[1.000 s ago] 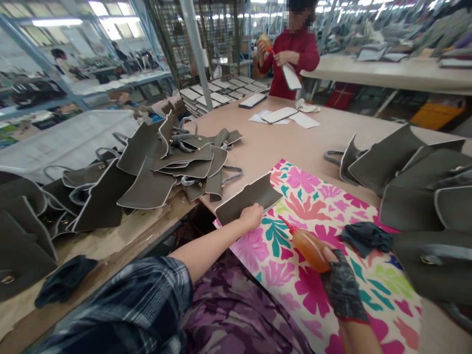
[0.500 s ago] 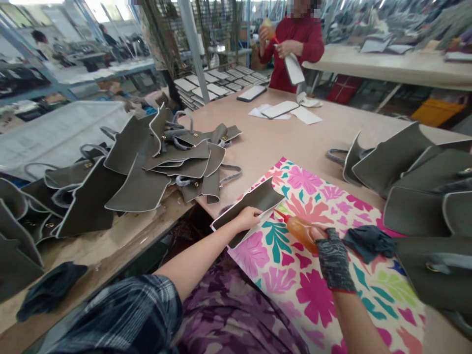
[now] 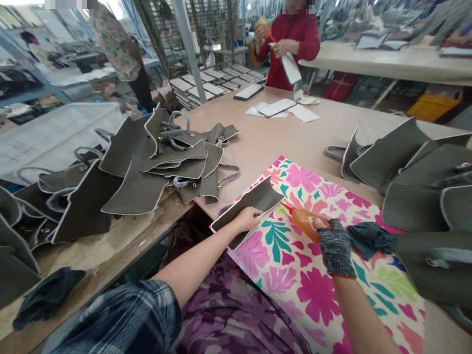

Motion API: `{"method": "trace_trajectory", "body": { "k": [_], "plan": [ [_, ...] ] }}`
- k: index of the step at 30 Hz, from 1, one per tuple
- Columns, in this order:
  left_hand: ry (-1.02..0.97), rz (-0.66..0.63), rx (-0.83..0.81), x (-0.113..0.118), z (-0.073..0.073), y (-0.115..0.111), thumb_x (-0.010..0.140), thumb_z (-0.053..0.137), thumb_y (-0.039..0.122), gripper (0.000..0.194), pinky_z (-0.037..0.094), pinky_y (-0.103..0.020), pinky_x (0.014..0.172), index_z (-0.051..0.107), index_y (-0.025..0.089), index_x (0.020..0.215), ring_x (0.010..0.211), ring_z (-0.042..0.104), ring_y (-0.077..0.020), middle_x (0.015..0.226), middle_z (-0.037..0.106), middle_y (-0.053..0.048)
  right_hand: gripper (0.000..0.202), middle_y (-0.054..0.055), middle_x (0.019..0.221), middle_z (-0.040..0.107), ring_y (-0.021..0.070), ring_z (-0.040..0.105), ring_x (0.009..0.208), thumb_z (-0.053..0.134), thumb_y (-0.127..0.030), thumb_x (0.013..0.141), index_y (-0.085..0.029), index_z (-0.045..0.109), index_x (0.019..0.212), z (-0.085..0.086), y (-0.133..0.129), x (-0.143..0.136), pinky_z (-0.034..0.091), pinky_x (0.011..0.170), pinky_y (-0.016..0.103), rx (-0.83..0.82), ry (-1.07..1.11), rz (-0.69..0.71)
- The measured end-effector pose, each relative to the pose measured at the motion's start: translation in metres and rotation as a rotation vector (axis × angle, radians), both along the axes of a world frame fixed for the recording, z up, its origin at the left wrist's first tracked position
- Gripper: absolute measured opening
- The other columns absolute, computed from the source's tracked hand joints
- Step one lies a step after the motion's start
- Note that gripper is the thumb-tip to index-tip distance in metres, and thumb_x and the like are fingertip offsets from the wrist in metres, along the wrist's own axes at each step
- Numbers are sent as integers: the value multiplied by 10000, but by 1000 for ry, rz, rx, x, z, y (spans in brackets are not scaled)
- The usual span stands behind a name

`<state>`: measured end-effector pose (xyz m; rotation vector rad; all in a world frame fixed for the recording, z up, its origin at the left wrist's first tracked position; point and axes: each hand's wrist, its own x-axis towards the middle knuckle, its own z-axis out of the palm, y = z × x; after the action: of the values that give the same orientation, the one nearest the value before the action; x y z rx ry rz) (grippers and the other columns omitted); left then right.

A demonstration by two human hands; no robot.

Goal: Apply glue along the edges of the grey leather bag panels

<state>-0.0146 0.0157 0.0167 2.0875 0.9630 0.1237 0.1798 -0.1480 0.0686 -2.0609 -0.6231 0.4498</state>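
Observation:
Over the floral sheet [image 3: 319, 295], my left hand [image 3: 248, 219] grips the lower edge of a grey-green leather piece [image 3: 254, 199], which is folded with a pale underside showing. My right hand [image 3: 330, 238], in a grey fingerless glove, is wrapped round an amber squeeze bottle [image 3: 306, 223]. The bottle's red nozzle points left and up, its tip close to the right end of the leather piece. Just right of the glove lies a dark crumpled cloth [image 3: 371, 239].
Grey-green bag pieces with handles are heaped at the left [image 3: 136, 182] and right [image 3: 394, 162]. Across the table [image 3: 265, 132], a person in red [image 3: 295, 39] holds a bottle and a pale panel. White-faced panels [image 3: 278, 108] lie nearby. Another dark cloth [image 3: 49, 295] is at lower left.
My right hand and the bottle have moved slightly right and up, with the nozzle now nearer the leather piece's right corner. A person in a floral top has come further into view at upper left.

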Motion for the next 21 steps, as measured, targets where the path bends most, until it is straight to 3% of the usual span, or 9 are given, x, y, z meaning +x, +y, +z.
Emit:
{"method": "trace_trajectory", "body": {
  "k": [7,12,16,21],
  "plan": [
    [23,12,15,0,-2,0,707,545,69,457,484,-244,770,734,154,1114,773,608,-159,841,723,-19,537,89,782,605,244,548,739,493,-667,658,-180,584,865,-4,-3,8,424,759,401,-40,10,34],
    [43,6,29,0,0,-1,728,540,87,467,484,-243,779,715,154,1156,780,613,-160,864,722,-28,504,77,740,583,214,524,671,466,-651,623,-184,554,793,1,-3,1,433,671,381,-43,86,75],
    [44,11,39,0,0,-1,730,539,83,446,485,-246,777,727,138,1130,784,617,-163,883,722,-44,504,44,709,580,191,508,606,512,-635,620,-191,570,854,-2,-6,-4,414,592,353,-41,162,73],
    [51,16,41,1,-1,-1,729,540,82,462,489,-250,797,715,140,1153,803,623,-167,890,724,-41,490,54,734,578,210,518,683,483,-643,688,-190,578,849,-11,-6,3,420,694,375,-36,27,35]
  ]
}}
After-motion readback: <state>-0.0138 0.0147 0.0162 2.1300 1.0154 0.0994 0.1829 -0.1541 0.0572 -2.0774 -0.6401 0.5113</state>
